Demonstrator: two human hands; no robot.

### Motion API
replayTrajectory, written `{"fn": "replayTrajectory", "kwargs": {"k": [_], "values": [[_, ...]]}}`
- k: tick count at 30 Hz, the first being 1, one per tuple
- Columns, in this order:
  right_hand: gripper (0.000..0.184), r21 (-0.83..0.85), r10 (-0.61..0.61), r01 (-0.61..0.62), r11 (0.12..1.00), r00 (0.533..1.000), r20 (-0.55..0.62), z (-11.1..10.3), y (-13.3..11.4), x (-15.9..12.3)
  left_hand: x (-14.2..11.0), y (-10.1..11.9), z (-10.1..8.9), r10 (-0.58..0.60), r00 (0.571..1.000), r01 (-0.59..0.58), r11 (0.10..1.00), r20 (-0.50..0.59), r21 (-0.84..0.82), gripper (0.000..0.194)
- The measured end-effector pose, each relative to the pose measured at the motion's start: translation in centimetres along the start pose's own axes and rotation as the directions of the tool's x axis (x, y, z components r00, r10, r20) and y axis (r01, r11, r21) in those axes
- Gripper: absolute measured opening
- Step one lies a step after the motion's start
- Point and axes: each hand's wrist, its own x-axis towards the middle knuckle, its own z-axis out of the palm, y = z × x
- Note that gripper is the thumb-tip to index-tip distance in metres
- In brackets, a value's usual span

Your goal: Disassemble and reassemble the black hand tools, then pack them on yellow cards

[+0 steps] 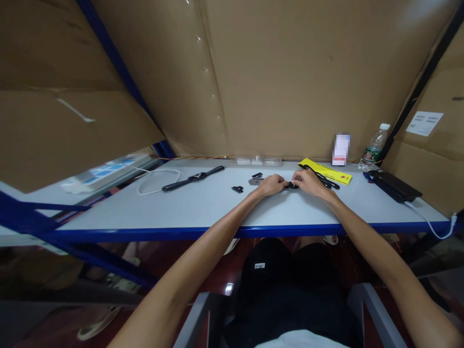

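Observation:
Over the white tabletop, my left hand and my right hand meet at a small black part, low on the table. Both hands have their fingers closed on it, one from each side. Most of the part is covered by fingers, so its kind cannot be made out. Just left of my left hand lies a flat grey piece, with a small black piece behind it. Another small black clip-like piece rests farther left. A long black bar-shaped piece lies on a yellow packet beside my right hand.
A long black strap-like object and a white cable lie at the left. To the right are a black case, a bottle and a propped phone. Cardboard walls the back; a blue edge runs along the front.

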Motion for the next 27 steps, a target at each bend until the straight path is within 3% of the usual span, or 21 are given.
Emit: {"fn": "replayTrajectory", "kwargs": {"k": [5,11,19,27], "values": [[0.008,-0.006,0.017,-0.017,1.000,1.000,0.003,0.0,-0.3,-0.1,-0.3,0.3,-0.5,0.035,0.997,-0.036,0.999,0.069,0.009,0.045],[0.011,-0.035,0.028,-0.027,0.999,0.999,0.036,-0.2,-0.4,-0.2,-0.6,0.6,0.8,0.073,0.996,-0.059,0.971,-0.050,0.233,0.058],[0.019,-0.098,0.017,-0.013,0.995,0.999,0.043,-0.5,-0.8,-0.4,-1.0,0.9,1.8,0.102,0.986,-0.060,0.957,-0.133,0.284,0.062],[0.011,0.124,0.169,-0.170,0.978,0.985,0.021,-0.2,-0.9,-0.1,-1.5,1.5,2.0,0.085,0.987,-0.038,0.946,-0.134,0.321,0.069]]}}
